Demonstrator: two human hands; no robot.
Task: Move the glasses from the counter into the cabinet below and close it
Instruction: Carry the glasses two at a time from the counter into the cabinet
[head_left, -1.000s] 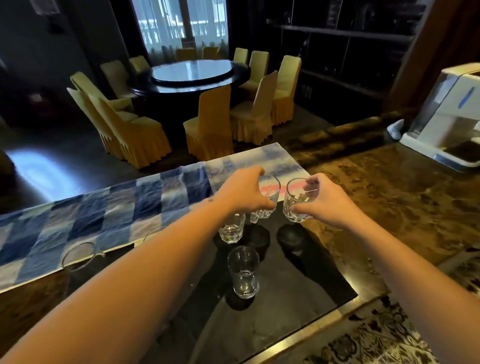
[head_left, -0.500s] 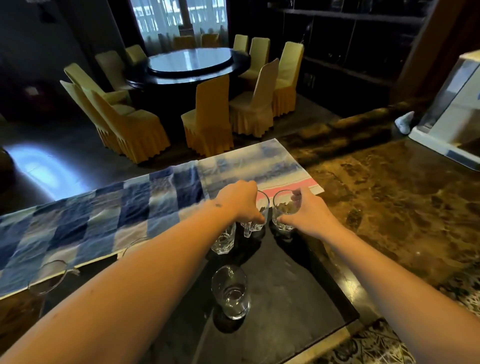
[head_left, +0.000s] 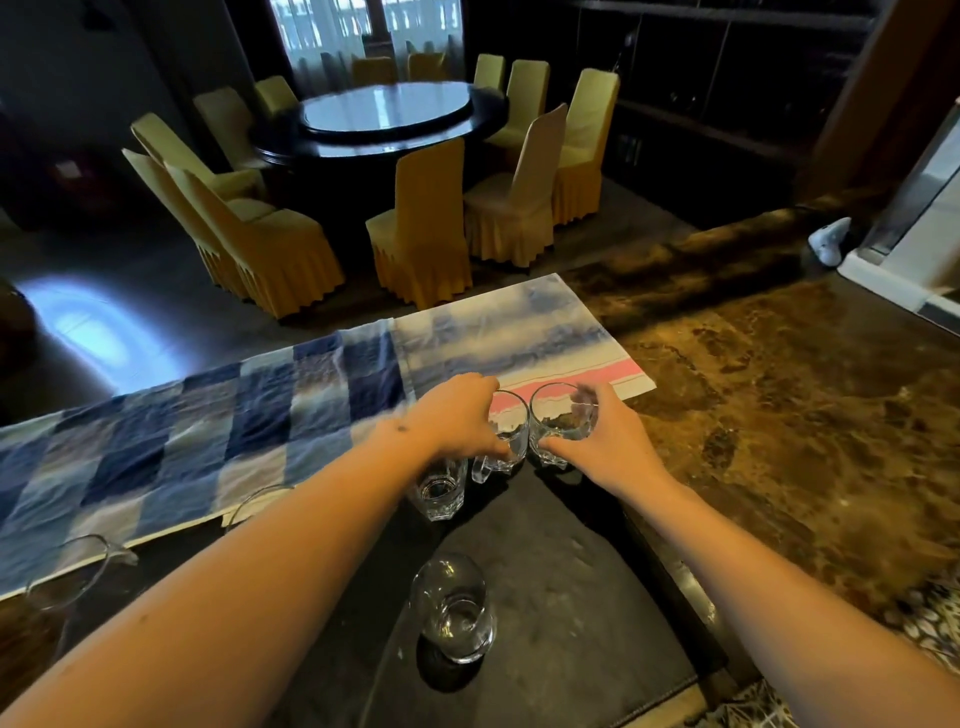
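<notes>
Several clear glasses stand on a dark counter slab (head_left: 571, 597). My left hand (head_left: 457, 415) grips a small clear glass (head_left: 501, 447) from above, at the edge of the blue cloth. My right hand (head_left: 608, 441) wraps the side of another clear glass (head_left: 558, 421) right beside it; the two glasses nearly touch. A third glass (head_left: 441, 486) stands just under my left wrist. A fourth glass (head_left: 457, 608) stands alone nearer to me. The cabinet below is out of view.
A blue checked cloth (head_left: 208, 441) runs along the counter's far edge, with two more glass rims at its near edge, one (head_left: 67, 571) at far left and one (head_left: 254, 501) beside my left arm. Brown marble counter (head_left: 779, 415) spreads right, with a white appliance (head_left: 919, 249). Yellow chairs ring a round table (head_left: 384, 114) beyond.
Both hands have come down with their glasses from a raised position to the counter surface and have drawn closer together. The view has tilted down a little.
</notes>
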